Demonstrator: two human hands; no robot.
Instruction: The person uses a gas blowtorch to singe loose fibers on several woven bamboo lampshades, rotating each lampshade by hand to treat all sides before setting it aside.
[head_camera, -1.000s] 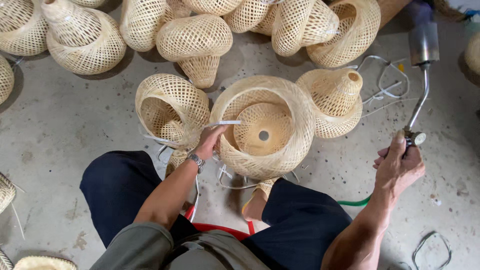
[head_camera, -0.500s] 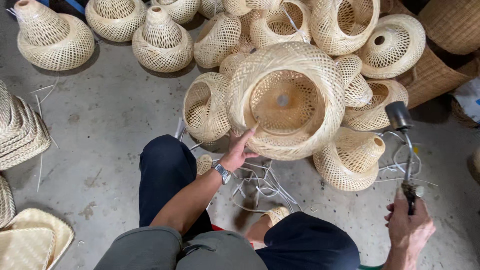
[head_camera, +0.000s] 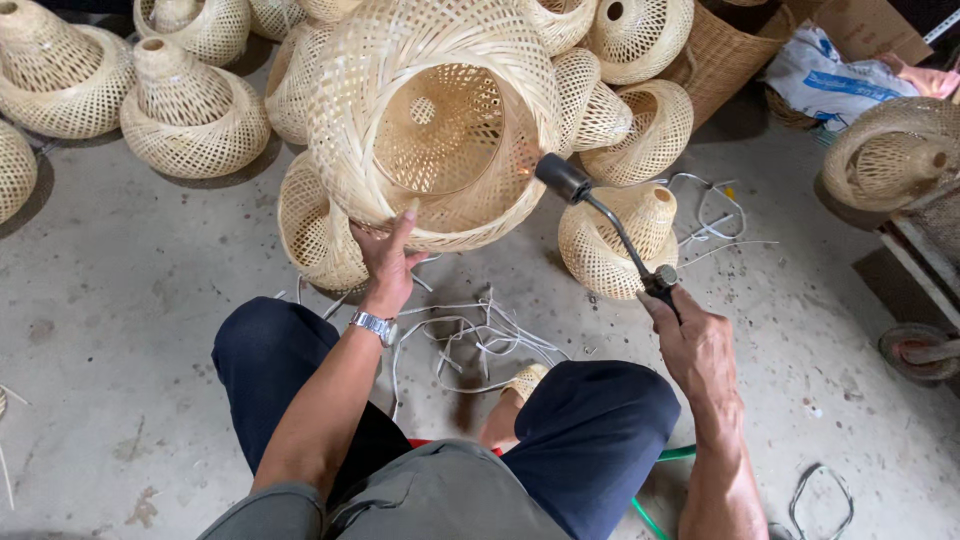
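1. Left hand (head_camera: 385, 262) grips the lower rim of the big woven bamboo lampshade (head_camera: 440, 110), thumb up on the weave, fingers under the rim. Shade is held up off the floor, tilted, open mouth facing the camera, directly above and ahead of the hand.
2. Right hand (head_camera: 695, 340) is closed around the handle of a gas torch (head_camera: 610, 220). Torch neck runs up and left from the hand; dark nozzle sits just beside the shade's right edge, small glow on the weave there.
3. Pile of finished woven shades (head_camera: 190, 120) on the concrete floor (head_camera: 130, 330), behind and on both sides of the held one.
4. Smaller shade (head_camera: 610, 245) stands on the floor just behind the torch neck.
5. Tangle of white wire frames (head_camera: 470, 340) lies on the floor between the knees, below the held shade.
6. Wristwatch (head_camera: 372, 325) on the left wrist.
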